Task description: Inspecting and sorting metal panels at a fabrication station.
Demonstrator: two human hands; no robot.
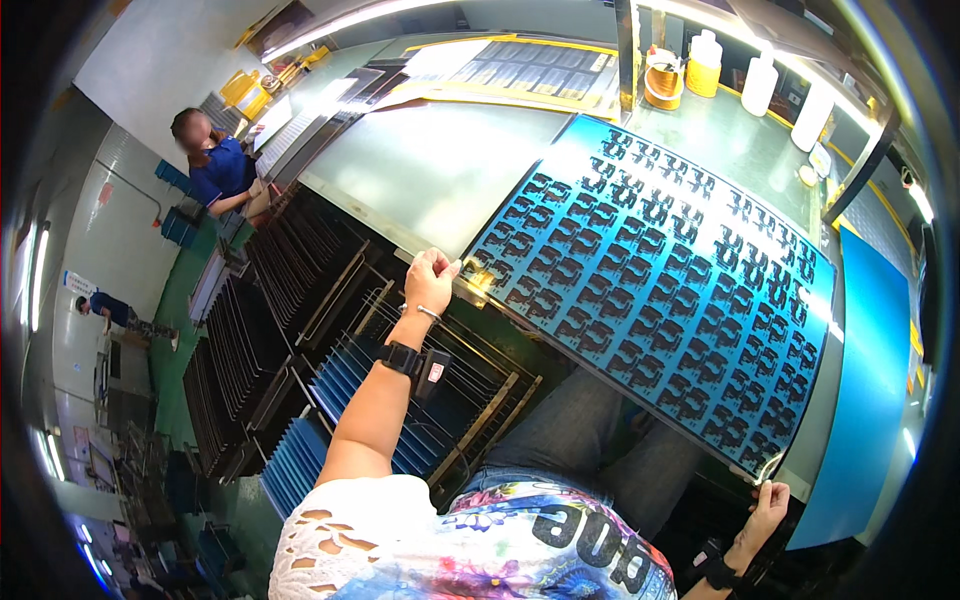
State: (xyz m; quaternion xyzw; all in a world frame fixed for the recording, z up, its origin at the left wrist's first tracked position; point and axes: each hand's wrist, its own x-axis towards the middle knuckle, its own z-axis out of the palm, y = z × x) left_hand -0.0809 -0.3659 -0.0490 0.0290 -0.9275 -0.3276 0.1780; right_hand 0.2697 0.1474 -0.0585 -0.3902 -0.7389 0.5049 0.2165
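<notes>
Sheet (pixel 650 295), patterned blue and black, lies just right of the frosted panel (pixel 430 170), our left hand (pixel 430 283) beside that panel, our right hand (pixel 766 508) farther right, as we observe fingers clamped on both near sheet corners.

Glossy smth patterned sheet (pixel 650 290), semi-matt panel (pixel 440 170), denim jeans (pixel 560 425)

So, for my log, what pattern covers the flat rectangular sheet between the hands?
Blue sheet: black shapes in rows; head view.
</notes>
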